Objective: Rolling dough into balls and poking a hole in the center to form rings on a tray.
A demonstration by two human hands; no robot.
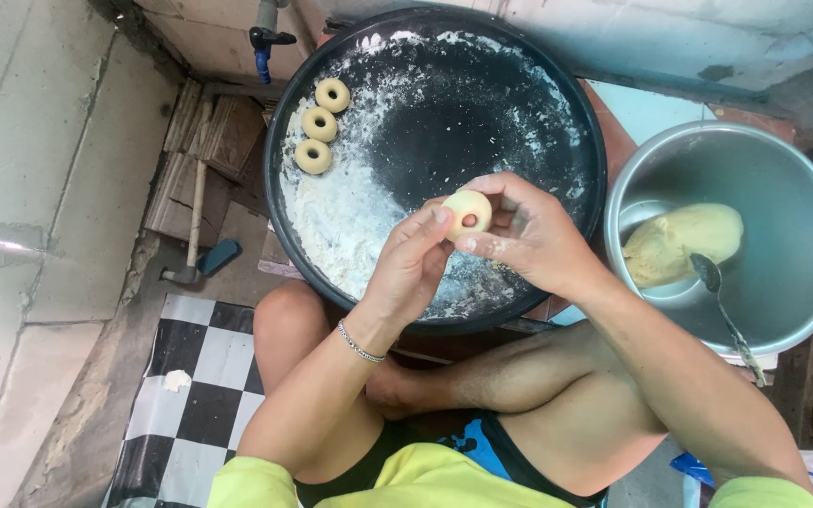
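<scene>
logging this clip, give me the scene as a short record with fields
left hand: left hand pinches a dough ring
right hand: right hand holds the same ring, a finger at its hole
tray: round black tray, dusted with flour
shaped pieces: three dough rings in a row at the tray's left edge
bowl: metal bowl to the right, holding a dough lump and a spoon

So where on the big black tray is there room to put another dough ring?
The dark middle and far right of the tray are bare. Three dough rings crowd its left edge, and both hands, left hand and right hand, cover the near part.
</scene>
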